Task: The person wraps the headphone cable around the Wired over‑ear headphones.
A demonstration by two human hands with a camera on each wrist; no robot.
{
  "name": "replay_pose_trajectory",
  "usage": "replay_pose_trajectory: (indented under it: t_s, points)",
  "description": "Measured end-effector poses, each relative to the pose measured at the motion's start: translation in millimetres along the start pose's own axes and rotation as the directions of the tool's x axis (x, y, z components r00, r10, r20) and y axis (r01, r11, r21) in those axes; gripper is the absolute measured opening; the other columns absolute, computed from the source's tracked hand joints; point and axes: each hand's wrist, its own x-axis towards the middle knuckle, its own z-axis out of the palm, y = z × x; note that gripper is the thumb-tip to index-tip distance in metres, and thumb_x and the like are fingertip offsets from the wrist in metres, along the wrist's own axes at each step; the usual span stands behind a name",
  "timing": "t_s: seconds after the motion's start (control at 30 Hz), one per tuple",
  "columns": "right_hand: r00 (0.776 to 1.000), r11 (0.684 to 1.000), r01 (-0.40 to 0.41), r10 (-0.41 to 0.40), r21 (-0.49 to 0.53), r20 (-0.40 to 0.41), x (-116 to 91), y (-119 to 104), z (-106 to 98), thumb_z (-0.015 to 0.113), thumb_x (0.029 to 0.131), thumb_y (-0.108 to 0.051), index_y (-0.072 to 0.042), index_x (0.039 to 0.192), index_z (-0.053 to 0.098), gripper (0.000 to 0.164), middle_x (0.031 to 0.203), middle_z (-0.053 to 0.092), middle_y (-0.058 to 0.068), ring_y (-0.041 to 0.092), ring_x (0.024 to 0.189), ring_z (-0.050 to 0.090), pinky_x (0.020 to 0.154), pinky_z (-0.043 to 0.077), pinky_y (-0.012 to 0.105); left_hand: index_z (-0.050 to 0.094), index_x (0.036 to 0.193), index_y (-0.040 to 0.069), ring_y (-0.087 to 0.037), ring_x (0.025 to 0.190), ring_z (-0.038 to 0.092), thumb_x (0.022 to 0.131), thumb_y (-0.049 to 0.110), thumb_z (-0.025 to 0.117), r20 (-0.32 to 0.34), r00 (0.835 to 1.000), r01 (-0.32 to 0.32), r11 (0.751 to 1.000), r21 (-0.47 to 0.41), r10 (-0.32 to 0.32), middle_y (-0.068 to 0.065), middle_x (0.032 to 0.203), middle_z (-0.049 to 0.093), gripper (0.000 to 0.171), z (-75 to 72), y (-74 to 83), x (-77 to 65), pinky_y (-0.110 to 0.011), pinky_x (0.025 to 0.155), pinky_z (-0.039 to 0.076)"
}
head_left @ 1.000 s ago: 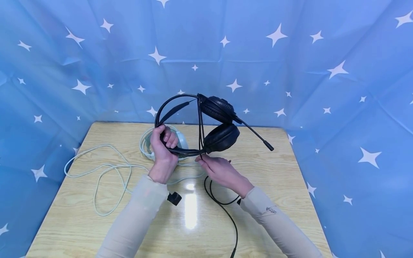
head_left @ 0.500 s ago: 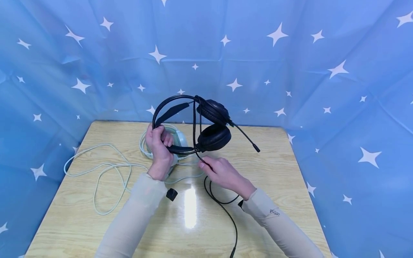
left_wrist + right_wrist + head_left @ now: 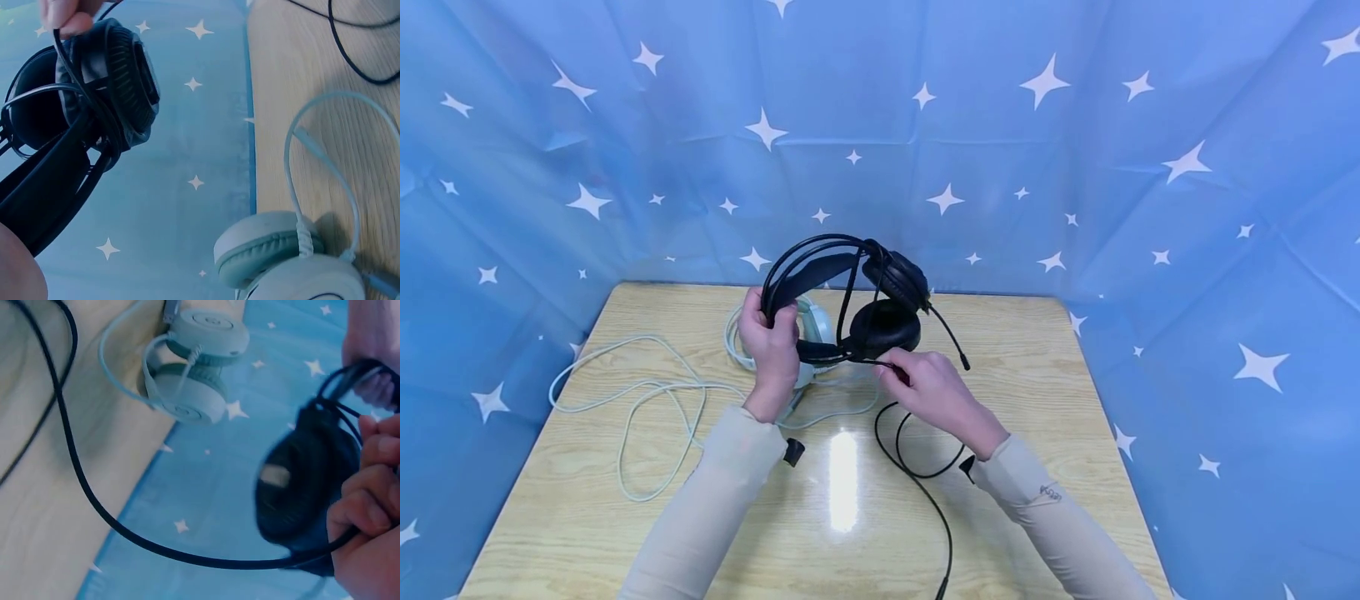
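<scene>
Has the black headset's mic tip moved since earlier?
Yes: in the head view, the mic tip shifted left and down, away from the table's far-right corner.

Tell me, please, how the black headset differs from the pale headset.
Color: the black headset is dark, while the pale headset is whitish and green.
Place: the left hand holds the black headset up; the pale headset lies on the table.
Microphone: the black headset shows a boom; none can be made out on the pale headset.
Both have two ear cups and a cord.
</scene>
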Motion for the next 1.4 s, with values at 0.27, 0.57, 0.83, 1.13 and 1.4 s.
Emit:
replay_pose_trajectory:
  t_s: [0.27,0.57,0.83,1.13,1.4]
  points:
    - [0.999,0.993,-0.031,0.027,-0.115,-0.034,0,1,-11,0.066,0.096,-0.021,-0.018,0.088,0.071,0.009,0.064,0.047,-0.014,0.001,0.052,0.04,0.049,0.033,0.024,0.059,0.088,0.005,-0.007,0.065,0.05,0.075,0.017,0.063,0.032,0.995,-0.102,0.978,0.181,0.098,0.007,0.071,0.056,0.018,-2.8,-3.6,-1.4,-0.02,0.06,0.039]
    - [0.996,0.972,-0.076,0.064,-0.221,-0.063,-3,0,-27,0.076,0.093,-0.032,-0.019,0.086,0.075,0.014,0.063,0.05,-0.012,0.004,0.052,0.041,0.048,0.033,0.026,0.06,0.092,-0.009,-0.008,0.067,0.049,0.072,0.023,0.063,0.064,0.984,-0.178,0.92,0.349,0.166,0.002,0.078,0.061,0.037,-10.3,-8.3,-0.9,-0.019,0.063,0.038]
    - [0.995,0.958,-0.091,0.08,-0.272,-0.053,-14,7,-42,0.079,0.09,-0.035,-0.021,0.084,0.072,0.017,0.066,0.051,-0.013,0.002,0.054,0.041,0.048,0.035,0.027,0.06,0.088,-0.004,-0.022,0.066,0.052,0.07,0.033,0.06,0.101,0.961,-0.273,0.837,0.475,0.256,-0.017,0.078,0.067,0.041,-12.3,-10.0,1.5,-0.021,0.062,0.037]
    - [0.997,0.947,-0.029,0.005,-0.32,-0.075,-18,13,-63,0.077,0.092,-0.023,-0.015,0.093,0.074,0.008,0.074,0.055,-0.004,0.006,0.059,0.042,0.047,0.032,0.026,0.06,0.087,-0.004,-0.025,0.062,0.051,0.07,0.033,0.059,0.124,0.952,-0.303,0.802,0.515,0.28,-0.017,0.074,0.067,0.04,-14.2,-10.8,2.1,-0.028,0.058,0.035]
    - [0.984,0.934,-0.017,-0.048,-0.358,-0.17,-16,16,-69,0.081,0.09,-0.027,-0.012,0.093,0.074,0.017,0.078,0.063,-0.002,0.01,0.061,0.048,0.049,0.039,0.029,0.06,0.087,-0.003,-0.027,0.057,0.051,0.07,0.034,0.059,0.172,0.934,-0.356,0.773,0.525,0.313,-0.017,0.07,0.065,0.041,-11.6,-8.1,1.1,-0.034,0.053,0.034]
